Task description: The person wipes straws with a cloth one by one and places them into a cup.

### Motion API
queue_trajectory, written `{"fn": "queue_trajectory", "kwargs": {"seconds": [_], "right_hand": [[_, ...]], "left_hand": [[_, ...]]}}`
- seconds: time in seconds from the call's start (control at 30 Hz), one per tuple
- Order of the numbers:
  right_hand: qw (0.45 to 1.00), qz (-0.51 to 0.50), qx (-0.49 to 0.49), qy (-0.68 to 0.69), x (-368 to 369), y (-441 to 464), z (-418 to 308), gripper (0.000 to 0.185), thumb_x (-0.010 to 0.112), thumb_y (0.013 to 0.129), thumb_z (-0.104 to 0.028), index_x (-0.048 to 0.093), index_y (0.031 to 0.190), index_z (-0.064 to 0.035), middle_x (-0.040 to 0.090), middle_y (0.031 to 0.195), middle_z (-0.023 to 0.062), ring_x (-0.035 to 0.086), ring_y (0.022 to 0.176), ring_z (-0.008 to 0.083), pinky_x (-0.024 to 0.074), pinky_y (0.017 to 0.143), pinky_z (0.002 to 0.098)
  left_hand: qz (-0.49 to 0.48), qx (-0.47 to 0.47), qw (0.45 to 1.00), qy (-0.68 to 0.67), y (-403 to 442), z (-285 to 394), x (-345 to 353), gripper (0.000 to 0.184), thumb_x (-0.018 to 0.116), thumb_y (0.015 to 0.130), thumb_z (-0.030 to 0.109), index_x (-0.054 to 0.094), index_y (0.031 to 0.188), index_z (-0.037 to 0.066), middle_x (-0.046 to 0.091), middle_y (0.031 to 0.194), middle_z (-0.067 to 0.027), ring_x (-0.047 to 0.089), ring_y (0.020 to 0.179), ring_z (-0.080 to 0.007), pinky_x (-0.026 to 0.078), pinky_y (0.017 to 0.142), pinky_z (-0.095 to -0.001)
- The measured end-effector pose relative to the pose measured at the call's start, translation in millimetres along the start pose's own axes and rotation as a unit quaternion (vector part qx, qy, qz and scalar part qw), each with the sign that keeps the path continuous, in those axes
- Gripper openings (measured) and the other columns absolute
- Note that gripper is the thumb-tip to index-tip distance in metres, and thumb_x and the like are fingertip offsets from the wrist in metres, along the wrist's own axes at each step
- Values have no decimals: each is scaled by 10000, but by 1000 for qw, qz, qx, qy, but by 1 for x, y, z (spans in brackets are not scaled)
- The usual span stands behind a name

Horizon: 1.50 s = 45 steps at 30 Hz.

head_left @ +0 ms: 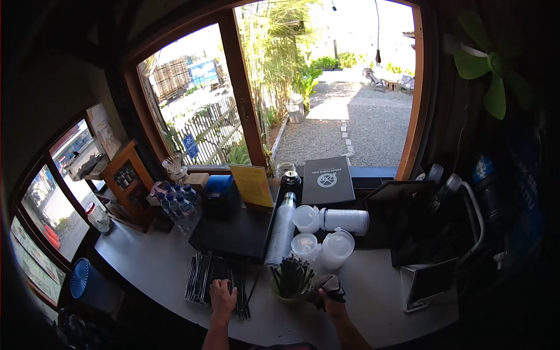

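My left hand [223,298] lies over a spread of thin black straws [200,279] on the counter. Its fingers are bent and somewhat apart, with the tips at the straws; none looks lifted. In my right hand [332,298] is a bunched dark cloth [328,284], gripped just right of a pale green container [284,297]. That container stands between my hands, packed with upright black straws [293,275]. My palm and part of the cloth are hidden.
Behind the container are a long stack of clear cups [281,230], several plastic tubs [337,248] and a black box [227,233]. A tablet on a stand [429,286] is at right. Water bottles [178,201] stand at left. A window frame [230,87] rises behind the counter [373,291].
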State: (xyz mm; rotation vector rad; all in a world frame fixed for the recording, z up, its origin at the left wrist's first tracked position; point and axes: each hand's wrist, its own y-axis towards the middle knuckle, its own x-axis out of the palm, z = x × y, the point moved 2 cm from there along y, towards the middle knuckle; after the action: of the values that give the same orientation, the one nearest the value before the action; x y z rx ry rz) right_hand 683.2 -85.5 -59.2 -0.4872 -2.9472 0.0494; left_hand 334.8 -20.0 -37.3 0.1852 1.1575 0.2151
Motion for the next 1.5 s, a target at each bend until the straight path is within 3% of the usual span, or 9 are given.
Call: {"fn": "queue_trajectory", "kwargs": {"seconds": [0.43, 0.6, 0.73, 0.83, 1.03, 1.17, 1.3, 1.33, 1.5], "right_hand": [[970, 67, -17, 235, 24, -74, -61, 505, 686, 890, -226, 462, 1322, -90, 570, 1194, 74, 559, 1116, 215, 456, 965, 391], [979, 24, -12, 202, 40, -99, -68, 705, 759, 829, -325, 400, 1384, -80, 523, 1282, 96, 507, 1213, 259, 419, 1020, 446], [993, 0, -92, -76, 58, -99, -8, 704, 764, 820, -320, 407, 1373, -71, 530, 1270, 92, 509, 1209, 246, 426, 1005, 433], [988, -51, 40, 143, 114, -109, -14, 608, 740, 840, -288, 447, 1328, -76, 570, 1168, 65, 556, 1082, 188, 468, 889, 366], [987, -97, 60, 112, 196, -107, -31, 166, 634, 947, -242, 570, 910, -93, 563, 688, -14, 537, 605, 81, 429, 546, 253], [988, -73, 85, 104, 208, -92, -19, 229, 671, 924, -184, 593, 1118, -89, 594, 959, -24, 555, 859, 78, 463, 755, 250], [989, -94, 98, 60, 216, -85, -35, 221, 667, 927, -165, 595, 1120, -88, 585, 949, -26, 550, 854, 78, 460, 747, 257], [991, -94, 45, 84, 222, -83, -39, 104, 649, 947, -165, 587, 999, -98, 564, 758, -27, 530, 610, 64, 424, 499, 245], [995, -49, 26, 79, 216, -93, -40, 109, 659, 935, -157, 583, 988, -99, 556, 744, -30, 526, 602, 65, 416, 507, 237]], "left_hand": [[-152, 24, 988, 2, 45, -42, -2, 295, 751, 746, 301, 684, 838, 28, 660, 918, -172, 667, 876, -362, 531, 786, -455], [-225, 23, 973, -37, 59, -56, 2, 364, 759, 712, 328, 703, 836, -10, 692, 824, -217, 688, 832, -398, 545, 765, -464], [-281, -51, 946, -153, 77, -71, 0, 357, 740, 716, 311, 732, 832, -26, 692, 760, -221, 703, 786, -359, 539, 742, -422], [-325, -59, 925, -189, 85, -89, 0, 319, 729, 725, 277, 721, 804, -32, 691, 725, -188, 700, 723, -295, 536, 723, -384], [-276, -7, 941, -194, 75, -114, -37, 305, 701, 798, 270, 669, 895, -18, 694, 834, -182, 686, 802, -326, 529, 739, -410], [-266, 51, 959, -84, 51, -81, -54, 360, 692, 849, 351, 634, 920, 3, 689, 874, -214, 669, 869, -408, 519, 798, -492], [-271, 111, 955, -52, 49, -84, -30, 303, 674, 833, 307, 666, 898, 11, 692, 894, -220, 673, 884, -409, 529, 807, -500], [-263, 114, 956, -57, 50, -85, -27, 295, 673, 826, 299, 671, 886, 10, 692, 892, -219, 674, 882, -409, 531, 804, -500], [-265, 102, 959, -25, 54, -84, -28, 249, 663, 820, 273, 701, 894, 39, 702, 888, -185, 679, 858, -380, 535, 787, -470]]}}
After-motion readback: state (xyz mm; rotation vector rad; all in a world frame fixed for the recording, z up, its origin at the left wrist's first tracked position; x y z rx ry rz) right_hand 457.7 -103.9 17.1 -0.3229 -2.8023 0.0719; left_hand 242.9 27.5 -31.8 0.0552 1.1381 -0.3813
